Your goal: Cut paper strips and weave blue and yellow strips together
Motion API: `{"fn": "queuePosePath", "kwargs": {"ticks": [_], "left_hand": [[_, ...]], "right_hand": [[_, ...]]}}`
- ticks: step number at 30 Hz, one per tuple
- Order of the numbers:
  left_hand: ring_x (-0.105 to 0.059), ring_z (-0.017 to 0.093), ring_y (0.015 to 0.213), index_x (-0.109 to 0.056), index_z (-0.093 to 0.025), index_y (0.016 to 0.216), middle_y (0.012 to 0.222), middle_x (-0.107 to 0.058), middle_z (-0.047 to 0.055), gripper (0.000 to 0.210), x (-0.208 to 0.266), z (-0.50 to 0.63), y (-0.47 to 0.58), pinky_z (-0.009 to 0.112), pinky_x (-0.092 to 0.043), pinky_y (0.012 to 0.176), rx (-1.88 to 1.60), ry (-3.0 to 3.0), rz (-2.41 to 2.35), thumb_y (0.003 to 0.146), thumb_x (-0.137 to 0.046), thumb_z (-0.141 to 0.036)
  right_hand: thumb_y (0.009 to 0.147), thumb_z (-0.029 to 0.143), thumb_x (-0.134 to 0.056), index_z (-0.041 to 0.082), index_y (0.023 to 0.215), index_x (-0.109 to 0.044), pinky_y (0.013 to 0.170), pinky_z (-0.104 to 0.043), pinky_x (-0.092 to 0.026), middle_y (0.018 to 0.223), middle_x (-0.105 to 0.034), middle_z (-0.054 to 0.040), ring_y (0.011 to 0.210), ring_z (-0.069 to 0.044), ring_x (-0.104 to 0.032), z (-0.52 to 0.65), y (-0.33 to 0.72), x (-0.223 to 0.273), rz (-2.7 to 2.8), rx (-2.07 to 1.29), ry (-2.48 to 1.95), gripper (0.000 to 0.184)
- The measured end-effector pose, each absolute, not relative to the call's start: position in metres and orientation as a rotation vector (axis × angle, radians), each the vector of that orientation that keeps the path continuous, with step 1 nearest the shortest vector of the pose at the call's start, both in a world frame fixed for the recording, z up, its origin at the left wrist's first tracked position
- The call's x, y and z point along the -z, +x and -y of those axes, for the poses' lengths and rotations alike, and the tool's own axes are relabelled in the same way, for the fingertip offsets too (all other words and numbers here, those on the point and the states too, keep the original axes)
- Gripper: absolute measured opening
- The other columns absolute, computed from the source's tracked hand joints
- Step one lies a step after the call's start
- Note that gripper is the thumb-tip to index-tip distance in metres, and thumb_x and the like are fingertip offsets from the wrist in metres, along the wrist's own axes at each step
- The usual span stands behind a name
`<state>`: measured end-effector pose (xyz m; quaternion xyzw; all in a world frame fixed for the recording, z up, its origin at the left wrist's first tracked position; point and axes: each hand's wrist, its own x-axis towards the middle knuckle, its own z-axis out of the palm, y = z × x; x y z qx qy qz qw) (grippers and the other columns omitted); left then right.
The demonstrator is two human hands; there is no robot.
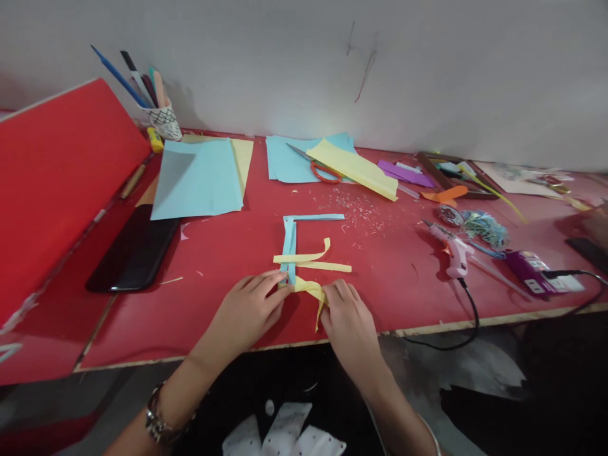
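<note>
Blue paper strips [289, 244] stand lengthwise in front of me, with another blue strip [318, 217] running right from their top. Two yellow paper strips [327, 266] cross them sideways, one with its end curled up. At the lower end, my left hand [256, 301] presses its fingertips on the strips and the near end of a third yellow paper strip [310, 287]. My right hand [346, 310] pinches that strip further along, where it bends and its tail hangs toward the table edge.
Blue sheets [199, 177], a black phone [133, 253] and a red board [57, 190] lie left. Scissors [325, 172] rest under folded yellow paper [356, 168] behind. A pink glue gun [458, 256], its cord and a purple box [527, 272] are right. A pen cup [164, 120] stands by the wall.
</note>
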<state>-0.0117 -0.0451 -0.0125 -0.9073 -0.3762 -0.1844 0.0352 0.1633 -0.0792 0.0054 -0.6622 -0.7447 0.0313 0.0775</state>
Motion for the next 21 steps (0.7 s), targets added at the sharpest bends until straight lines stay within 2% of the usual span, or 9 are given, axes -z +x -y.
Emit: {"fn": "queuePosePath", "kwargs": {"ticks": [4, 9, 14, 21], "left_hand": [[-0.059, 0.020, 0.093, -0.060, -0.019, 0.098, 0.103, -0.063, 0.008, 0.027, 0.013, 0.045, -0.011, 0.032, -0.049, 0.073, 0.569, -2.781, 1.159, 0.079, -0.041, -0.014], [-0.059, 0.020, 0.093, -0.060, -0.020, 0.096, 0.103, -0.063, 0.007, 0.026, 0.014, 0.045, -0.011, 0.032, -0.049, 0.073, 0.565, -2.780, 1.170, 0.079, -0.041, -0.014], [-0.058, 0.019, 0.094, -0.060, -0.021, 0.097, 0.104, -0.063, 0.007, 0.027, 0.014, 0.045, -0.012, 0.031, -0.048, 0.074, 0.543, -2.796, 1.188, 0.080, -0.041, -0.014], [-0.058, 0.019, 0.093, -0.060, -0.021, 0.097, 0.105, -0.062, 0.007, 0.027, 0.014, 0.045, -0.012, 0.032, -0.048, 0.074, 0.530, -2.800, 1.202, 0.079, -0.041, -0.014]], "right_hand": [[0.072, -0.003, -0.034, 0.018, 0.077, -0.053, 0.059, -0.028, -0.037, 0.077, -0.055, -0.0057, 0.070, -0.018, -0.048, 0.078, 0.164, -0.006, 2.271, -0.091, -1.935, 0.028], [0.074, -0.001, -0.036, 0.015, 0.099, -0.053, 0.066, -0.029, -0.039, 0.089, -0.056, -0.0080, 0.082, -0.020, -0.049, 0.074, 0.171, -0.011, 2.333, -0.223, -1.855, 0.034], [0.075, 0.004, -0.044, 0.018, 0.081, -0.055, 0.066, -0.025, -0.038, 0.082, -0.056, -0.0034, 0.077, -0.017, -0.049, 0.068, 0.177, -0.011, 2.200, -0.400, -1.790, 0.019], [0.075, 0.002, -0.041, 0.017, 0.069, -0.052, 0.062, -0.023, -0.035, 0.075, -0.054, -0.0030, 0.072, -0.016, -0.048, 0.063, 0.176, -0.009, 2.149, -0.425, -1.838, 0.020]]}}
